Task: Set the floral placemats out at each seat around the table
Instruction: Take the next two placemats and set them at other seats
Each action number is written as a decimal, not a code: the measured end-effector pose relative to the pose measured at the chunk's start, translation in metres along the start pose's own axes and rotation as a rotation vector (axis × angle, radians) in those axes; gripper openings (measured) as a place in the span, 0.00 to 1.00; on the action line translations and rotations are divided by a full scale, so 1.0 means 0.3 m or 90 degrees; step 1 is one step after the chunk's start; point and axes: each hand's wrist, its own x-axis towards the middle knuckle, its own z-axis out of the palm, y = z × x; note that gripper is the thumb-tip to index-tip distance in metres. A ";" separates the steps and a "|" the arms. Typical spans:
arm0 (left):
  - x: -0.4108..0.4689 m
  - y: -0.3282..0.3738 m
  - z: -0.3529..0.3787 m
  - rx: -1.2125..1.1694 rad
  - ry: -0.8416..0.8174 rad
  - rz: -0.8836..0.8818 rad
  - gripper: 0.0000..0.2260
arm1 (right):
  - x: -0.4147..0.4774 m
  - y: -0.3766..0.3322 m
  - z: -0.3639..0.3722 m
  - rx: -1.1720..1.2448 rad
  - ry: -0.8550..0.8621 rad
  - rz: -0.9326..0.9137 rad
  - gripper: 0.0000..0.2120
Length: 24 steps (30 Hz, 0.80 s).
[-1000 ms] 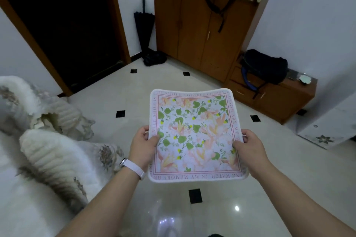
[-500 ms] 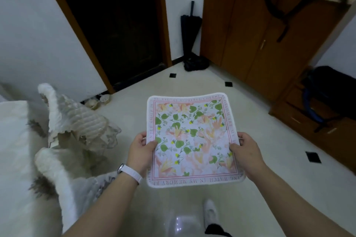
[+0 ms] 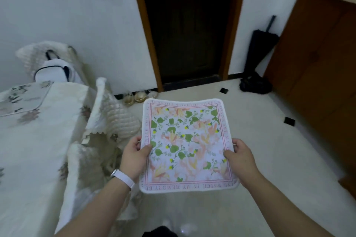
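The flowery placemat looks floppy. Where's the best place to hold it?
Hold the placemat by its two side edges, as the left hand and right hand do, thumbs on top. It is thin and bends, so gripping opposite sides probably keeps it flat.

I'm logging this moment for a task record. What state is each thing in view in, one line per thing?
floral placemat: held flat in the air over the floor, not yet laid down
left hand: grip closed on the placemat's left edge
right hand: grip closed on the placemat's right edge
placemat on the table: already lying flat
umbrella: folded, leaning in the corner
doorway: dark inside
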 end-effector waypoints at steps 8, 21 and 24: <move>0.379 0.050 -0.123 -0.062 0.083 0.017 0.08 | 0.344 -0.242 0.298 -0.052 -0.065 -0.045 0.15; 1.045 0.201 -0.491 -0.177 0.167 -0.004 0.08 | 0.782 -0.753 0.923 -0.132 -0.134 -0.129 0.14; 1.104 0.209 -0.600 -0.198 0.211 -0.008 0.08 | 0.830 -0.827 1.074 -0.152 -0.188 -0.143 0.14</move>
